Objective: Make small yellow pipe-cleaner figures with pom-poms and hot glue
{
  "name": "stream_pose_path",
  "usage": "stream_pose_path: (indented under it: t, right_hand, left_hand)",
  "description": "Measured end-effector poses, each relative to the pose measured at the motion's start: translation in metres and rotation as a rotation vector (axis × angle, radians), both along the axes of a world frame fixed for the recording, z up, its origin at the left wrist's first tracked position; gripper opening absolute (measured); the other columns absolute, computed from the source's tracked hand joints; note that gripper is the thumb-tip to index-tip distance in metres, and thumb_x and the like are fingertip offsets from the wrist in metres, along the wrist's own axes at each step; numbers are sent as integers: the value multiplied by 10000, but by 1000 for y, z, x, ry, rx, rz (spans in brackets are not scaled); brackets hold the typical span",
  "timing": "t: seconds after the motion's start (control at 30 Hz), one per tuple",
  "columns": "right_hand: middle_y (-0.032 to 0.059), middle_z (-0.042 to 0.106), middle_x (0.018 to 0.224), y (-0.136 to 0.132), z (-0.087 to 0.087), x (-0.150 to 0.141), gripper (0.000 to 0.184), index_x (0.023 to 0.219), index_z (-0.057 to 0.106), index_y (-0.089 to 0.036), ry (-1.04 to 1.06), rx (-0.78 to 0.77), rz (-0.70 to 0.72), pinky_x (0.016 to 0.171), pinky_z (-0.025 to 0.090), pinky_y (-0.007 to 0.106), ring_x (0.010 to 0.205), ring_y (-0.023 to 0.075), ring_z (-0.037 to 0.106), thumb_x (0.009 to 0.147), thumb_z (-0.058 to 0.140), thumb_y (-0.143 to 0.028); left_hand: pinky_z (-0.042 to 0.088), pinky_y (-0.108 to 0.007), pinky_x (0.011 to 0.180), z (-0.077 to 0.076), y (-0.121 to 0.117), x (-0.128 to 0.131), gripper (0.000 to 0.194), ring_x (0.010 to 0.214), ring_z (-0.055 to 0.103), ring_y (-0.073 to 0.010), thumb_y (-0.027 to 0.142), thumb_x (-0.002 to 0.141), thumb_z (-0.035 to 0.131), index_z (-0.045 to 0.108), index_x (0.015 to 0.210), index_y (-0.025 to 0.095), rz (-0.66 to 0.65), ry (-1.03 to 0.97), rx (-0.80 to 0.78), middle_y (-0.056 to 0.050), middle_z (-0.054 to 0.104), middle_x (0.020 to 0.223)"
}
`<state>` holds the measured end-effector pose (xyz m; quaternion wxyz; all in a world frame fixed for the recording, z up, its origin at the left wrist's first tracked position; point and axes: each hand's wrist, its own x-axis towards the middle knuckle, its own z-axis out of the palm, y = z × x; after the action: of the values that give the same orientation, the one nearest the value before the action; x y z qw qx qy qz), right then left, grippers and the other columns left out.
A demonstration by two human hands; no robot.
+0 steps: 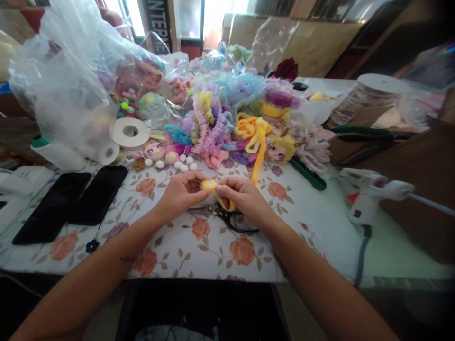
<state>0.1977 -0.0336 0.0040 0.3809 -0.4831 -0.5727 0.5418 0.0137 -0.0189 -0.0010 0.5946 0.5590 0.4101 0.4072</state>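
Between the fingertips of my left hand (183, 193) and my right hand (245, 195) is a small fluffy yellow piece (209, 185), pinched from both sides. A yellow strip (230, 205) curves down in a loop under my right fingers. Beneath my hands lies a pair of scissors (236, 221) with black handles, its blades pointing left and partly hidden. Just beyond my right hand, a yellow-orange fuzzy ribbon (259, 161) trails down from a looped bundle. My fingers cover part of the yellow piece, so its exact form is unclear.
A pile of pastel ruffles and doll heads (280, 149) spreads across the back. Two black phones (95, 195), a white ribbon roll (131, 132) and a plastic bag (67, 80) are at left. At right stand a glue gun (368, 194), a cardboard box (408, 199) and a large spool (369, 99).
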Motion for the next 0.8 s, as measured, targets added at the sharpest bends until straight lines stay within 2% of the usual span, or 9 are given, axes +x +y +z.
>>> stream_pose_path:
  t: [0.27, 0.53, 0.67, 0.8]
  right_hand:
    - [-33, 520, 472, 2, 1, 1, 334, 578, 599, -159, 126, -129, -6, 429, 281, 205, 424, 63, 412, 735, 716, -430]
    - [-27, 547, 525, 2, -1, -2, 300, 593, 622, -152, 276, -226, -43, 417, 316, 197, 443, 64, 449, 665, 779, -397]
    - [-23, 553, 535, 2, -1, -3, 313, 607, 618, -152, 269, -222, -44, 427, 327, 199, 457, 69, 460, 669, 777, -414]
    - [-46, 511, 501, 0, 4, -1, 286, 679, 634, -163, 162, -126, -60, 422, 294, 211, 442, 74, 417, 708, 742, -426]
  left_hand:
    - [564, -318, 780, -1, 0, 1, 280, 851, 695, -201, 261, 654, 814, 703, 887, 151, 39, 10, 82, -61, 734, 901]
    - [576, -365, 847, -15, 0, -1, 282, 908, 702, -228, 319, 702, 791, 723, 931, 169, 101, 81, 188, -78, 747, 971]
    - [586, -358, 805, -17, 0, -2, 318, 893, 703, -235, 337, 684, 806, 727, 946, 174, 129, 107, 195, -78, 749, 964]
    - [574, -327, 769, -9, 0, -1, 297, 847, 701, -216, 320, 677, 807, 716, 916, 169, 100, 100, 136, -69, 749, 921]
